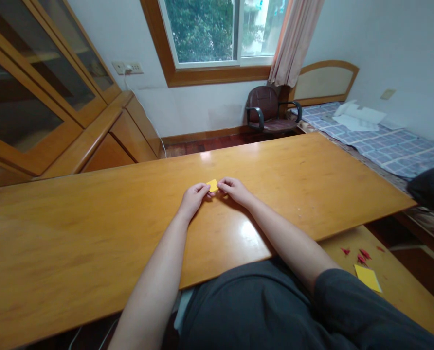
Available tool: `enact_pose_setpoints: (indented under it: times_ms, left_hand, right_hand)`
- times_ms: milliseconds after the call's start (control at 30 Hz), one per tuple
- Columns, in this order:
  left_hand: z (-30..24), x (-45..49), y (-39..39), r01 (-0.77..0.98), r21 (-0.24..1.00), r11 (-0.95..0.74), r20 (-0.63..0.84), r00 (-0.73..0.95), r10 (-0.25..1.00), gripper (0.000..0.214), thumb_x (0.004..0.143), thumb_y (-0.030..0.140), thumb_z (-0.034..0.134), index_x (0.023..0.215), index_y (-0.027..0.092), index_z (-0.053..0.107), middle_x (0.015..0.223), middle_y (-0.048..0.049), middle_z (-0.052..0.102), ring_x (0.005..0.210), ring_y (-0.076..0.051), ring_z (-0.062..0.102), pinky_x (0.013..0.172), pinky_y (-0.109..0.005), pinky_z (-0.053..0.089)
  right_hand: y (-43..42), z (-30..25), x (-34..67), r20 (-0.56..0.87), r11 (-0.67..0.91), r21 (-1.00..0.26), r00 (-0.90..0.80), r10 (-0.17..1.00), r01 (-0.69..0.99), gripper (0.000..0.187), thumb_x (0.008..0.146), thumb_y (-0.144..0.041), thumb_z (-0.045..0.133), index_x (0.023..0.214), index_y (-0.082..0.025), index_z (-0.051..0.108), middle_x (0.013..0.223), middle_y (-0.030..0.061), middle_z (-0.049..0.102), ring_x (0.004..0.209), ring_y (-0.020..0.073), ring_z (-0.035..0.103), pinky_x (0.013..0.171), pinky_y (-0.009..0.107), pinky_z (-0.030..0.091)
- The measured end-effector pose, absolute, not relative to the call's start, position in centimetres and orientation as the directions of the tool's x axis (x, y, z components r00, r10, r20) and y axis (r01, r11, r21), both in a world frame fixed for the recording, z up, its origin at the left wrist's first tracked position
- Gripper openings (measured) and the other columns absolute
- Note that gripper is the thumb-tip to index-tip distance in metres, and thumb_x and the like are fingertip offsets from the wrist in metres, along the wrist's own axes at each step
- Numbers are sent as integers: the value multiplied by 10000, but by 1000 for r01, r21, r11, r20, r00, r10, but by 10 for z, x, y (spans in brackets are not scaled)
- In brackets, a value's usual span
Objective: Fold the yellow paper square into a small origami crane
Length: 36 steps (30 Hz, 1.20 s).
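Between my two hands is a small piece of yellow paper, held just above the wooden table. My left hand pinches its left edge between thumb and fingers. On the opposite side, my right hand grips the right edge in a similar pinch. The paper looks folded small, but its exact folds are too fine to make out. Some fingertips are hidden beneath and behind it.
At lower right, a lower wooden surface bears several small red folded-paper pieces and a stack of yellow paper squares. Beyond the table stand a brown armchair, a bed and a glass-door cabinet.
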<state>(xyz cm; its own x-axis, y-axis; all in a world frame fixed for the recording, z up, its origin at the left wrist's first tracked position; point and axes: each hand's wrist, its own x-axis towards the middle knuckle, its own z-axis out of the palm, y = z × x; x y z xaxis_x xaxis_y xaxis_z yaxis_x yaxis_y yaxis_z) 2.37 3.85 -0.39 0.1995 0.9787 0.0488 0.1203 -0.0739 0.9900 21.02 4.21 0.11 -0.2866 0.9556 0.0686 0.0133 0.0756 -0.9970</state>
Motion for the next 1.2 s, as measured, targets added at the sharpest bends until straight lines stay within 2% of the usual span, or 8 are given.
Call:
enact_pose_setpoints:
  times_ms: [167,300,533,767,1200]
  left_hand:
    - [-2,23,39,93,992,-85,64,206,976,361,791,498,637,717,146,677,723,-60,704,649,-150,626,665,-258,489]
    - [-2,23,40,53,997,-62,53,164,985,388,791,531,604,708,156,661,679,-41,679,616,-142,603,635,-252,478]
    - [-4,22,38,171,984,-47,11,205,979,344,722,501,722,705,163,661,748,-55,721,658,-159,633,656,-265,488]
    - [0,22,37,107,994,-30,3,239,971,339,765,486,683,742,149,700,773,-73,733,661,-160,642,688,-279,493]
    - [-3,22,39,38,999,-16,4,301,954,358,757,498,679,757,141,700,751,-68,722,691,-177,647,710,-291,499]
  right_hand:
    - [45,-3,211,112,124,-992,-279,954,24,343,792,-498,591,735,-161,568,659,-18,572,608,101,481,605,234,377]
    - [46,-4,211,116,137,-989,-289,950,53,353,817,-517,560,760,-169,556,677,-16,576,619,105,479,607,233,373]
    - [46,-6,210,164,207,-969,-273,948,138,335,859,-497,524,784,-172,559,694,-19,570,660,113,506,634,236,395]
    - [44,-4,210,110,141,-987,-315,943,77,335,815,-493,598,822,-158,592,674,-21,571,600,103,507,572,223,396]
    - [45,-8,211,161,196,-976,-287,944,98,305,774,-443,665,810,-145,616,720,-3,602,655,113,523,608,231,403]
